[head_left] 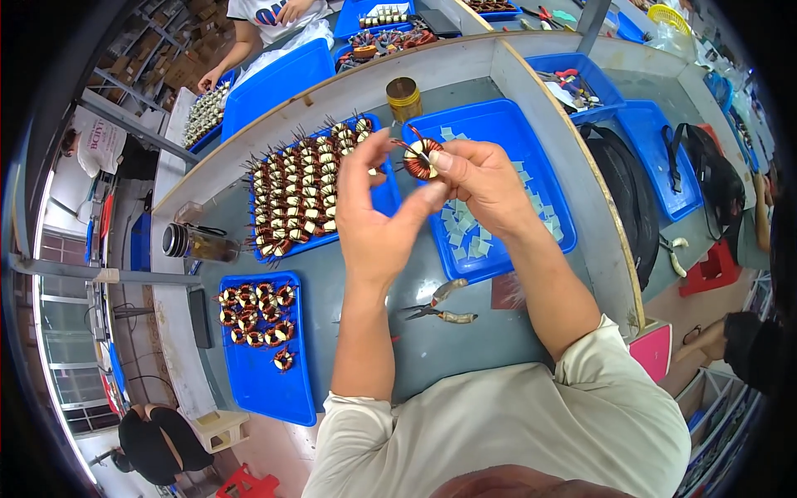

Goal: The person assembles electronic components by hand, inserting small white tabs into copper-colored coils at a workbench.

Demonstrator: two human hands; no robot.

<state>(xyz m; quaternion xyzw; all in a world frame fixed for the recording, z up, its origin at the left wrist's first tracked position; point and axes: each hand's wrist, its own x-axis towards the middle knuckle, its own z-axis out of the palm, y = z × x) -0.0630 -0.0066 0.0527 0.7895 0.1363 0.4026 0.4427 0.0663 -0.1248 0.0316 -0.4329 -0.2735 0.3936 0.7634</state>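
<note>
From the head view, your left hand [374, 212] and right hand [481, 178] pinch the copper-wound ring coil [420, 158] together above the counter [465, 332], over the blue tray [498, 133]. Its stiff leads could bend, or it could slip onto the pliers [440, 305].

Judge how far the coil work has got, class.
Done, it seems: rows of coils fill the upper tray. In hand: both hands, left and right, hold one coil. Possibly left: about a dozen coils in the lower tray.
</note>
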